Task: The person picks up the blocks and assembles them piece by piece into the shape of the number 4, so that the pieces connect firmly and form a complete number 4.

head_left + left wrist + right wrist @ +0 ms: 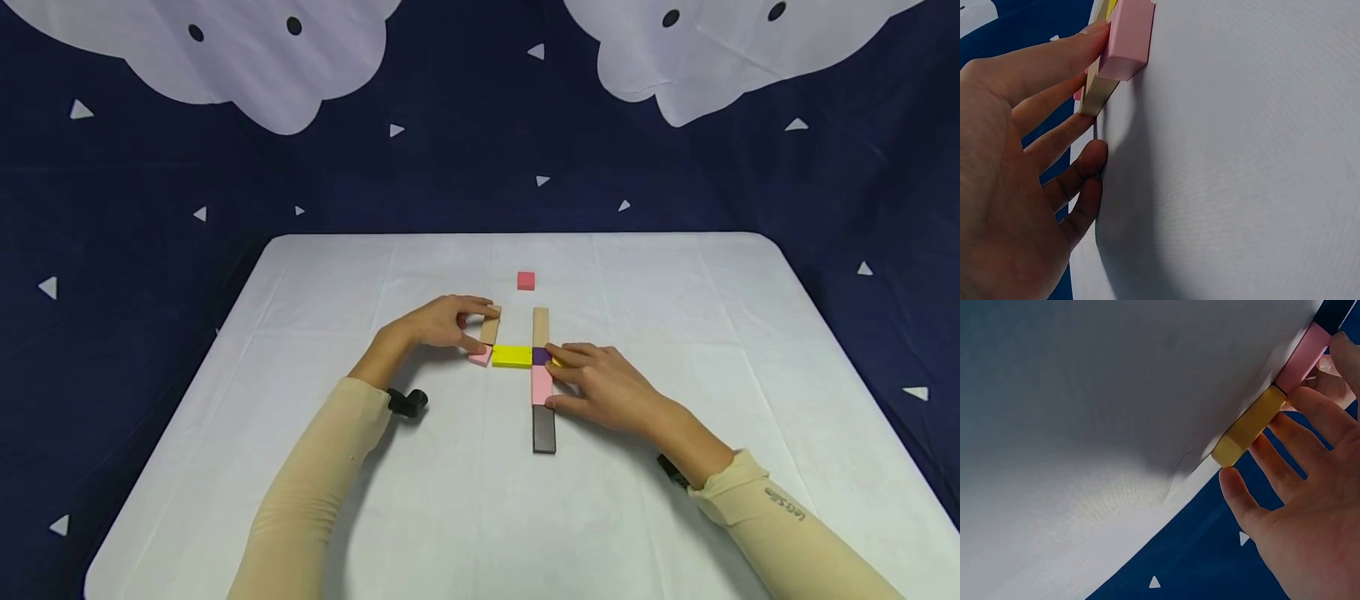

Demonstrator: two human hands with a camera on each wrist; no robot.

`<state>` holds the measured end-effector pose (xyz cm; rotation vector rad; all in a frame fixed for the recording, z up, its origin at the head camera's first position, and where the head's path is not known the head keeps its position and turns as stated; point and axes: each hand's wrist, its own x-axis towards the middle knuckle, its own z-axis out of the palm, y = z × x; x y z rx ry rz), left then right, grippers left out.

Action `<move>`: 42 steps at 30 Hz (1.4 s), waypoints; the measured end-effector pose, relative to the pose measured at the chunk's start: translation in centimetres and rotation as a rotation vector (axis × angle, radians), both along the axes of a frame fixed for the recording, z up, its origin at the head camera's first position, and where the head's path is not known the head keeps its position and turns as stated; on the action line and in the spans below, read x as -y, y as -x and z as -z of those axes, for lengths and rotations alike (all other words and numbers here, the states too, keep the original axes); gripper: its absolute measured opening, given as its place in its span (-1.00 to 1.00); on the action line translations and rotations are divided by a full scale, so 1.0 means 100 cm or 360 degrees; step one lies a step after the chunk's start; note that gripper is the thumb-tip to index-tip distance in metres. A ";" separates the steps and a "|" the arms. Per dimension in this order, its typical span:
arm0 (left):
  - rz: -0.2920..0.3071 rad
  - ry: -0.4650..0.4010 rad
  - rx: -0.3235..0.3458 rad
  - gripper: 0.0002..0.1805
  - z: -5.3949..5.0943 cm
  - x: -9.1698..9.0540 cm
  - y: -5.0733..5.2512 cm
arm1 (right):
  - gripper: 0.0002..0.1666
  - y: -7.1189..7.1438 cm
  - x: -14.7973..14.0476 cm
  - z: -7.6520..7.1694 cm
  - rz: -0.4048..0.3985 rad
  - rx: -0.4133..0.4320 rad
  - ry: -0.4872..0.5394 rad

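Note:
My left hand (442,321) pinches a tan wooden block (490,327) lengthwise, its fingertips at the far end. Its thumb is on a small pink block (1132,37) at the near end; both blocks lie slightly tilted. A bright yellow block (512,357) bridges toward a straight column: a tan block (541,327), a purple block (540,357), a longer pink block (542,385) and a dark block (543,429). My right hand (611,383) rests its fingertips against the column's right side. Under those fingers sits a deeper yellow block (1249,427), mostly hidden in the head view.
A red block (527,281) lies alone behind the arrangement. Everything stands on a white-covered table (435,500) with rounded far corners. Behind it hangs a dark blue cloth (465,183) with white triangles and clouds.

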<state>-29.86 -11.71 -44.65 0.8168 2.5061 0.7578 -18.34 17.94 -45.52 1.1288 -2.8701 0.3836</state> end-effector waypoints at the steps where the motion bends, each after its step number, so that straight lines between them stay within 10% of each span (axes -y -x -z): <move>1: -0.0002 0.0003 -0.0002 -0.24 0.000 0.000 0.000 | -0.24 0.000 0.000 0.000 0.0001 0.0002 -0.0002; 24: -0.0047 -0.0116 -0.0084 -0.33 -0.002 0.003 -0.007 | -0.25 0.000 0.000 -0.002 -0.0013 0.0005 -0.0001; 42: 0.0057 0.0211 -0.0862 -0.60 -0.005 -0.006 -0.065 | -0.25 -0.001 0.000 -0.002 -0.0007 0.0005 0.0000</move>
